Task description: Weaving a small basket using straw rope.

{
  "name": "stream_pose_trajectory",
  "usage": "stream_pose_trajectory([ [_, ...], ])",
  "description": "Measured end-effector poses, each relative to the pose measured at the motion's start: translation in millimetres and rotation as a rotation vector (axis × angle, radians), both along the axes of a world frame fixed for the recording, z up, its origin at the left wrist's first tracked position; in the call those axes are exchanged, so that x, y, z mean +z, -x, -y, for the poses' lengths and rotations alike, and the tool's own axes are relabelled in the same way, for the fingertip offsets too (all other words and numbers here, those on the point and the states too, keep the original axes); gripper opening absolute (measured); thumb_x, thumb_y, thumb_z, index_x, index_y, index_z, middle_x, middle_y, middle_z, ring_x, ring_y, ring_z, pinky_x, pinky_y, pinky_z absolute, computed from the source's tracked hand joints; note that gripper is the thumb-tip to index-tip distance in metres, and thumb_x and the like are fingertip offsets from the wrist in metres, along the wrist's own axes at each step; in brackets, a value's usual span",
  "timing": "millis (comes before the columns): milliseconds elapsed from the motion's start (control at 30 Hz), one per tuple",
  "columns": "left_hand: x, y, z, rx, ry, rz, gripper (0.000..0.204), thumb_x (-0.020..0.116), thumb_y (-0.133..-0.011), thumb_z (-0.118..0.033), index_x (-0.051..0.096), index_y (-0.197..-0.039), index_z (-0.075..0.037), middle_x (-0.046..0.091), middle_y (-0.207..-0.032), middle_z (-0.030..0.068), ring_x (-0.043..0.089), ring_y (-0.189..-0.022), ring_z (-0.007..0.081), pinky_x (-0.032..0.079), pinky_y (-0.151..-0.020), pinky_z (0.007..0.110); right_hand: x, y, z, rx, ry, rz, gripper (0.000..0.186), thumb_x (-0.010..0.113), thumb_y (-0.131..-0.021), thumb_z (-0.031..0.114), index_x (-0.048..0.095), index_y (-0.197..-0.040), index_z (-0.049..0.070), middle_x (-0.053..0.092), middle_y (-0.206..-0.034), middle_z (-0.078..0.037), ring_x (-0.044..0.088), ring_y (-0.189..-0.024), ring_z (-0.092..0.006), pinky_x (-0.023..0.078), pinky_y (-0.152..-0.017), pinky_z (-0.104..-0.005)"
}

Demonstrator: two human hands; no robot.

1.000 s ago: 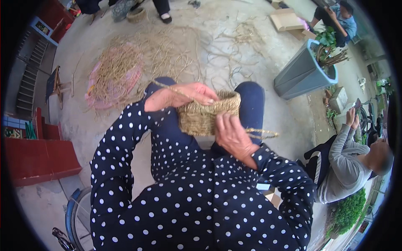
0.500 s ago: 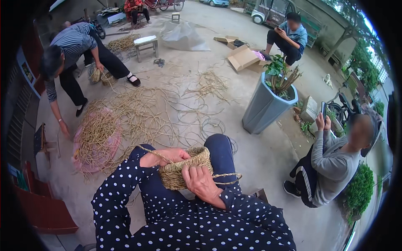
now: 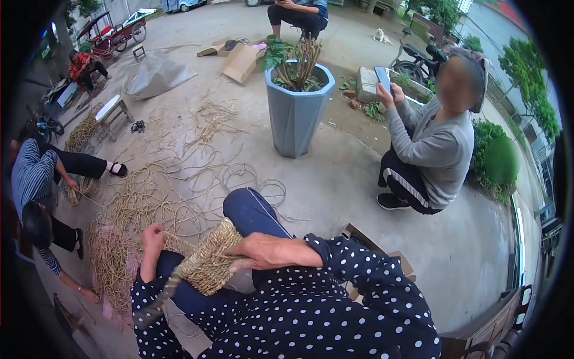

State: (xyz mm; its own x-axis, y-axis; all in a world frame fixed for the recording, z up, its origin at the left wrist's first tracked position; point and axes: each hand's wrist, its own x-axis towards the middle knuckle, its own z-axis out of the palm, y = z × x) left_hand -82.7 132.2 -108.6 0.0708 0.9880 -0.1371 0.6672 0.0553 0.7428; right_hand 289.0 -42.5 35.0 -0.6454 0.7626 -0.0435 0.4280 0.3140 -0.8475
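Observation:
A small woven straw basket (image 3: 208, 264) lies tilted over my lap, its coiled side showing. At its right edge my right hand (image 3: 263, 251) grips it, the thumb spread along the near side and the fingers partly hidden behind the rim. To the left of the basket my left hand (image 3: 153, 240) is raised and closed, pinching a straw rope (image 3: 178, 237) that runs back toward the basket. Another length of rope, smeared by motion, swings down across my left sleeve.
Loose straw rope (image 3: 143, 206) spreads over the ground ahead and left, where a striped-sleeved person (image 3: 40, 173) bends. A tall grey planter (image 3: 297, 113) stands ahead. A person with a phone (image 3: 430, 143) squats at right. An open cardboard box (image 3: 240, 66) and a stool (image 3: 115, 113) stand farther off.
My view has swung to the right. My left hand has left the basket's rim and drawn rope out to the left. The basket has tipped over, with my right hand still on it.

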Motion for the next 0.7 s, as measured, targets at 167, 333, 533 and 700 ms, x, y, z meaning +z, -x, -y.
stream_pose_trajectory([
  [167, 48, 20, -16, 0.378, 0.129, 0.434, 0.016, 0.052, -0.085, -0.007, 0.052, -0.101, -0.006, 0.060, -0.070, 0.0079, 0.058, -0.048, 0.0166, 0.041, -0.035, 0.026, -30, 18, -56, -0.276, -0.403, -0.054, 0.029, 0.058, -0.091, 0.028, 0.062, -0.097, 0.000, 0.062, -0.088, -0.022, 0.061, -0.087, -0.0403, 0.048, -0.074, -0.0466],
  [333, 118, -19, -20, 0.300, -0.079, 0.717, 0.009, 0.053, -0.089, -0.005, 0.054, -0.097, -0.002, 0.067, -0.086, 0.0152, 0.061, -0.055, 0.0144, 0.047, -0.042, 0.023, -56, 76, -117, 0.034, -0.146, 0.174, 0.043, 0.058, -0.089, 0.045, 0.069, -0.096, 0.003, 0.068, -0.088, -0.019, 0.064, -0.088, -0.0392, 0.050, -0.075, -0.0460],
  [533, 134, -80, 8, -0.006, -0.259, 0.467, 0.047, 0.065, -0.086, -0.011, 0.049, -0.129, 0.001, 0.056, -0.124, 0.0166, 0.066, -0.087, 0.0197, 0.054, -0.073, 0.030, -53, 64, -134, 0.142, 0.431, -0.009, 0.027, 0.057, -0.082, 0.024, 0.064, -0.075, -0.001, 0.060, -0.067, -0.002, 0.054, -0.066, -0.0106, 0.045, -0.063, -0.0289],
  [700, 116, -89, 80, -0.102, -0.275, 0.211, 0.047, 0.065, -0.088, -0.019, 0.052, -0.128, 0.002, 0.059, -0.122, 0.0171, 0.064, -0.094, 0.0198, 0.050, -0.085, 0.034, -73, 49, -160, -0.391, -0.293, 0.522, 0.031, 0.057, -0.083, 0.036, 0.073, -0.086, 0.010, 0.068, -0.084, -0.018, 0.066, -0.081, -0.0366, 0.051, -0.073, -0.0457],
])
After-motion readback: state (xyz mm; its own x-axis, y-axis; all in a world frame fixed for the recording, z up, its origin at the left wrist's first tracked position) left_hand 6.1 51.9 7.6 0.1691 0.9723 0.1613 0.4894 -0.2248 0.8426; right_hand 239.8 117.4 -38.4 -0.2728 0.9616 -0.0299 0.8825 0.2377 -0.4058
